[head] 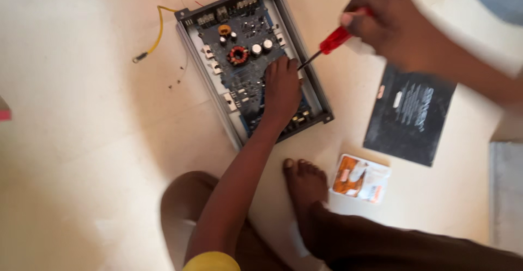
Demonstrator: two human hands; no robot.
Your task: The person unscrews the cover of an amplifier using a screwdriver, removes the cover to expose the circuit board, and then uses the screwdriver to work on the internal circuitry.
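Left hand [281, 88] is pressing flat, fingers open, on the board [239, 58]; right hand [381, 23] is gripping a red screwdriver [333, 41].

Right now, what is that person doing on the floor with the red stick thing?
A person sits on the floor over an opened electronics box with its blue circuit board showing. The left hand presses flat on the board, while the right hand holds a red-handled screwdriver, its tip at the box's right edge. A dark cover plate, a small packet and a yellow wire lie nearby.
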